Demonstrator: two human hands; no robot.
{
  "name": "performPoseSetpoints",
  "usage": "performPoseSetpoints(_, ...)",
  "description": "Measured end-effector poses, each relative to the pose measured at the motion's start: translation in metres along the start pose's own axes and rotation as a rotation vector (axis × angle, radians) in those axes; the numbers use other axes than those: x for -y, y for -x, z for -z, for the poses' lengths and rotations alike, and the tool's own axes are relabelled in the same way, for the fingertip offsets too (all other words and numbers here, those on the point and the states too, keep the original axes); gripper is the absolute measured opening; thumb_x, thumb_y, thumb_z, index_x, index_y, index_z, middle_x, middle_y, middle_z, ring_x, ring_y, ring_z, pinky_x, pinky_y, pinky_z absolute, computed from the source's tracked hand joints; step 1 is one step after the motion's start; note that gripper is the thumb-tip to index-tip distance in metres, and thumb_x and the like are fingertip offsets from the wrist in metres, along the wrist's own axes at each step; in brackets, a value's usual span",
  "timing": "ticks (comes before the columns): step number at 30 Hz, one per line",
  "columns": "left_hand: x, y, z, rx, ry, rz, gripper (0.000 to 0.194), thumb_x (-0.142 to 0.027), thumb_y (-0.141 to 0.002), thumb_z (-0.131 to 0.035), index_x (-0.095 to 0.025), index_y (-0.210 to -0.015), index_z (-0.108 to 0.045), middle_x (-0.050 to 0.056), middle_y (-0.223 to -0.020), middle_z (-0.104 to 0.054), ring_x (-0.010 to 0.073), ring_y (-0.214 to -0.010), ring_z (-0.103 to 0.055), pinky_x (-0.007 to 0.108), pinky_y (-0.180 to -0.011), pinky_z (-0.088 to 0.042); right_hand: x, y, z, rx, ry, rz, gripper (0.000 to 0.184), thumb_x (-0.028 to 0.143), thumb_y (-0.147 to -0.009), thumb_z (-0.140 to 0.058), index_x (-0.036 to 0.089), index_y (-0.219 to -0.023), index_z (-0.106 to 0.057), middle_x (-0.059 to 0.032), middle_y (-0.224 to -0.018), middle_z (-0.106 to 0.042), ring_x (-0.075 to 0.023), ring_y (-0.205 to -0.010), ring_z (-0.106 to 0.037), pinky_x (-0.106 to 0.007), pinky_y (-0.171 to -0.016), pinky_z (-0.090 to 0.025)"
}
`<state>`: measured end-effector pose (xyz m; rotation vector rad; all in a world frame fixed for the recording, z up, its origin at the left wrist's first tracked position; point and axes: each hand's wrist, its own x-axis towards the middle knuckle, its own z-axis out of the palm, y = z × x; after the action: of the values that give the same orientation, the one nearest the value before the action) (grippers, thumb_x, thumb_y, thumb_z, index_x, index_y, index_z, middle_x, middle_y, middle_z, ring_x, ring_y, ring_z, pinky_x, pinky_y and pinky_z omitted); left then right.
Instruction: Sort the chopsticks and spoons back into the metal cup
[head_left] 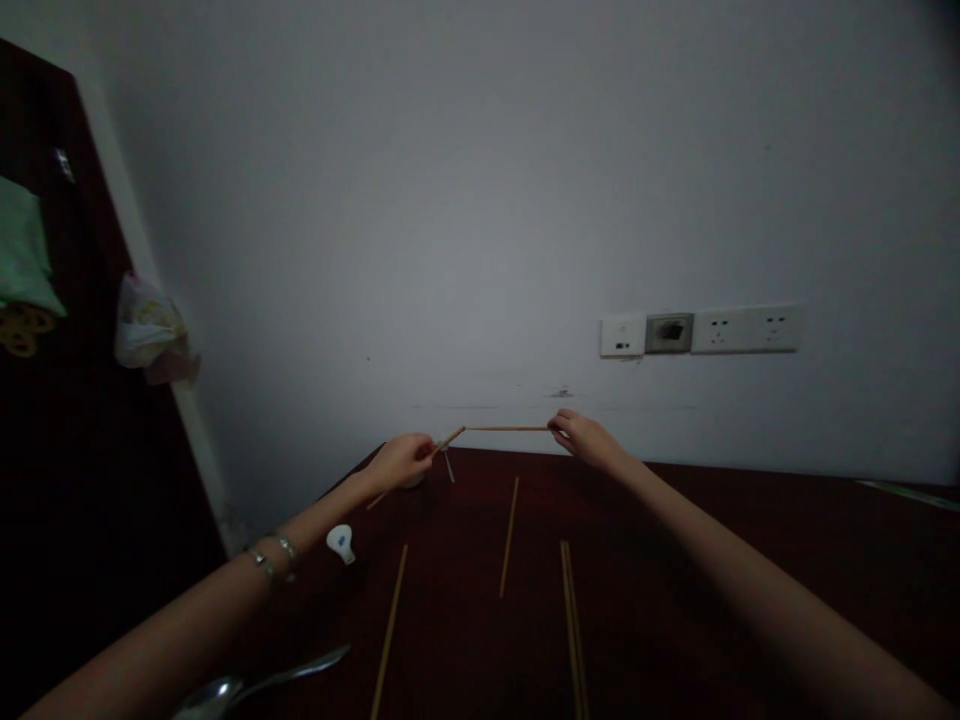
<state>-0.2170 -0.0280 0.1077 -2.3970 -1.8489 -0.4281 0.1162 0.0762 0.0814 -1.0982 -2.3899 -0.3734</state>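
My left hand is closed around a wooden chopstick that slants up to the right, its other end showing below the hand. In a pinch, my right hand holds another chopstick nearly level by one end. The tips of the two sticks come together between my hands, above the far edge of the table. Below them on the dark red table lie a single chopstick, another one to its left, and a side-by-side pair to the right.
Left of the chopsticks lie a white spoon and a metal spoon, partly behind my forearm. A thin white piece sits beyond my left hand. The wall carries sockets; a plastic bag hangs by the dark door.
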Motion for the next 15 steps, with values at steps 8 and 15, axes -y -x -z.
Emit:
performPoseSetpoints(8,-0.053,-0.022,0.013,-0.159,0.645,-0.034,0.017,-0.026,-0.07,-0.051,-0.013,-0.081,-0.055,0.001,-0.07,-0.058,0.0096,-0.063,-0.054,0.021,-0.056,-0.044,-0.007,0.036,0.085,0.032,-0.328,-0.023,0.015,0.018,-0.073,-0.051,0.014,-0.078,-0.064,-0.0068,-0.082,-0.063,-0.0156,-0.076,-0.057,-0.026,-0.073,-0.043)
performPoseSetpoints(15,-0.128,-0.021,0.027,-0.121,1.028,-0.068,0.019,-0.026,-0.066,-0.059,-0.011,-0.077,-0.057,0.003,-0.069,-0.059,0.0103,-0.061,-0.056,0.019,-0.049,-0.045,-0.002,0.058,0.134,0.151,-0.693,-0.164,0.019,0.029,-0.068,-0.058,0.012,-0.074,-0.065,-0.003,-0.065,-0.063,-0.0122,-0.059,-0.057,-0.025,-0.059,-0.048)
